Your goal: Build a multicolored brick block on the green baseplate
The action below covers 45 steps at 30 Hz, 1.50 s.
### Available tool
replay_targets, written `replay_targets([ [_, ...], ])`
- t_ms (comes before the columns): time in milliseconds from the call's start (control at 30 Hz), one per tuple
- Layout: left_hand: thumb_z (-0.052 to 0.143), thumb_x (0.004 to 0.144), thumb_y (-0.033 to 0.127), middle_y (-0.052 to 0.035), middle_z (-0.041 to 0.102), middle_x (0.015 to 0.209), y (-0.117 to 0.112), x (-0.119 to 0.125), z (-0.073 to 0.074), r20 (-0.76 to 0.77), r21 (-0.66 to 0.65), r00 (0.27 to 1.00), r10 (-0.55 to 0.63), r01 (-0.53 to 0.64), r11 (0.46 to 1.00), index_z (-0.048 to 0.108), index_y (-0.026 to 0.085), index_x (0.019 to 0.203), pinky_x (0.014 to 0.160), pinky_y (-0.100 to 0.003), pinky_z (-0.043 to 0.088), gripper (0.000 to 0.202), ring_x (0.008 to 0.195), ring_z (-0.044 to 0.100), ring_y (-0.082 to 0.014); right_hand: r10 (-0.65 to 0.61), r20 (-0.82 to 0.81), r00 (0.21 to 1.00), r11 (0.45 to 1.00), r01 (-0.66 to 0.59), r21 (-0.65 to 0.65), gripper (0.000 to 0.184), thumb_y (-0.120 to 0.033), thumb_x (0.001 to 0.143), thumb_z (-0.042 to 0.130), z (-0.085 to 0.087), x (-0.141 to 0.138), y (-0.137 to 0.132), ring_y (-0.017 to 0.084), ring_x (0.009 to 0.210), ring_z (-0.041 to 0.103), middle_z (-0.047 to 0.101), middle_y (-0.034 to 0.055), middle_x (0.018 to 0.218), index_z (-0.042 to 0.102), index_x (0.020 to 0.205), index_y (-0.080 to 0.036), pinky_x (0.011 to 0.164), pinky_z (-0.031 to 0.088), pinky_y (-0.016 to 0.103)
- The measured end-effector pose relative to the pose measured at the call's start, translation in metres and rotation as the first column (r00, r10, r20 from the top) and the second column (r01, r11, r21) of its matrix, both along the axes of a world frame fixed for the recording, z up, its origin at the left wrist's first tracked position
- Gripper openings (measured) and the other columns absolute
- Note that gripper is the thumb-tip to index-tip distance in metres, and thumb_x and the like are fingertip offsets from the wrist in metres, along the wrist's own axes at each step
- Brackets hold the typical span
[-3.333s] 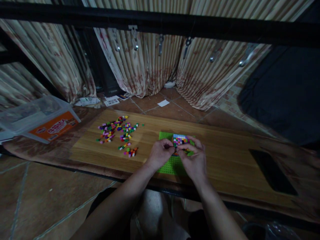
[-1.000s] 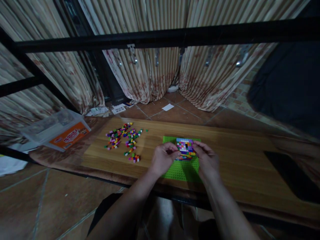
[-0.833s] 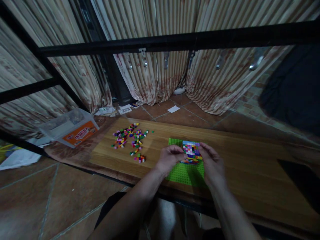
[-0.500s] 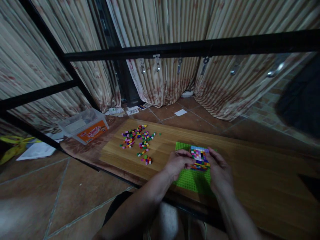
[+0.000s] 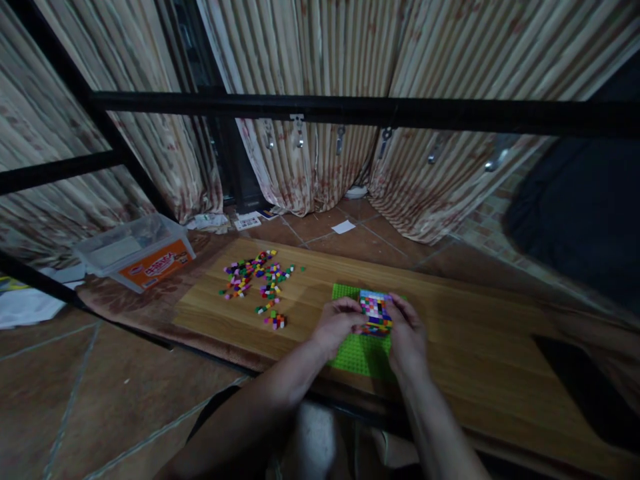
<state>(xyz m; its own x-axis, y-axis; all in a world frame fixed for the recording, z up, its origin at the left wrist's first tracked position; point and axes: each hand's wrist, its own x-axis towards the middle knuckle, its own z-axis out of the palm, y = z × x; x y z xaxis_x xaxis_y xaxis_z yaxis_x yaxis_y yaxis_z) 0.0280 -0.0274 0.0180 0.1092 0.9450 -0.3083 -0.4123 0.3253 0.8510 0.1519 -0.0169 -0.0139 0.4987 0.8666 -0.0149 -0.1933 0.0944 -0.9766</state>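
Observation:
A small block of many-coloured toy bricks is held between my two hands over a green studded baseplate. My left hand grips its left side, thumb and fingers pinched together. On the opposite side, my right hand has its fingers closed round the edge. White, pink, blue, yellow and black bricks show on the face turned up. Whether the brick block touches the baseplate is hidden by my hands and its shadow.
Loose bricks lie scattered on the wooden board to the left. Beyond them stands a clear plastic box with an orange label. A dark flat object lies at the right. A black rail crosses ahead, before striped curtains.
The whole view has shifted, so the board and hands appear farther left and more of the dark flat object shows. Both hands keep hold of the brick block.

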Motion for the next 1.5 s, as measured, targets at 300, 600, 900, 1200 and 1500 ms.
replay_targets([
  [300, 0.078, 0.058, 0.039, 0.0011, 0.059, 0.065, 0.021, -0.064, 0.020, -0.111, 0.088, 0.990, 0.092, -0.082, 0.993, 0.060, 0.014, 0.069, 0.054, -0.020, 0.042, 0.033, 0.053, 0.052, -0.0058, 0.006, -0.143, 0.990, 0.997, -0.017, -0.081, 0.036, -0.045, 0.066, 0.071, 0.011, -0.009, 0.005, 0.016, 0.083, 0.066, 0.072, 0.0016, 0.097, 0.072, 0.094, -0.022, 0.069, 0.052, 0.027],
  [600, 0.060, 0.069, 0.028, -0.0016, 0.064, 0.066, 0.047, -0.154, 0.012, -0.695, 0.357, 0.585, 0.417, -0.223, 0.907, 0.063, 0.015, 0.072, 0.060, -0.025, 0.044, 0.013, 0.062, 0.058, -0.0142, 0.114, -0.142, 0.983, 0.976, -0.138, -0.169, 0.045, -0.046, 0.066, 0.074, 0.007, -0.015, -0.014, 0.016, 0.068, 0.067, 0.073, 0.0014, 0.089, 0.069, 0.105, -0.024, 0.057, 0.053, 0.026],
  [900, 0.061, 0.074, 0.021, -0.0129, 0.067, 0.110, 0.063, -0.167, -0.006, -0.880, 0.438, 0.178, 0.441, -0.059, 0.897, 0.067, 0.018, 0.100, 0.099, -0.040, 0.038, 0.026, 0.110, 0.057, -0.0286, 0.064, -0.180, 0.982, 0.967, -0.105, -0.230, 0.038, -0.045, 0.067, 0.073, 0.013, -0.010, -0.006, 0.020, 0.093, 0.067, 0.071, 0.0027, 0.109, 0.072, 0.098, -0.023, 0.064, 0.056, 0.025],
  [1200, 0.058, 0.082, 0.038, -0.0085, 0.057, 0.129, 0.080, -0.153, -0.026, -0.929, 0.347, -0.063, 0.365, 0.194, 0.918, 0.059, 0.022, 0.120, 0.104, -0.041, 0.032, 0.041, 0.120, 0.047, -0.0274, 0.072, -0.158, 0.985, 0.948, -0.117, -0.295, 0.035, -0.048, 0.069, 0.069, 0.005, 0.005, 0.006, 0.021, 0.096, 0.067, 0.073, 0.0018, 0.103, 0.072, 0.093, -0.023, 0.067, 0.056, 0.026],
  [1500, 0.055, 0.078, 0.014, -0.0072, 0.066, 0.108, 0.073, -0.150, -0.028, -0.949, 0.304, -0.007, 0.317, 0.259, 0.917, 0.068, 0.020, 0.090, 0.097, -0.034, 0.039, 0.019, 0.104, 0.056, -0.0216, 0.075, -0.180, 0.981, 0.928, -0.134, -0.348, 0.043, -0.048, 0.061, 0.074, 0.019, -0.001, 0.006, 0.021, 0.097, 0.065, 0.072, 0.0024, 0.105, 0.073, 0.093, -0.020, 0.064, 0.053, 0.022],
])
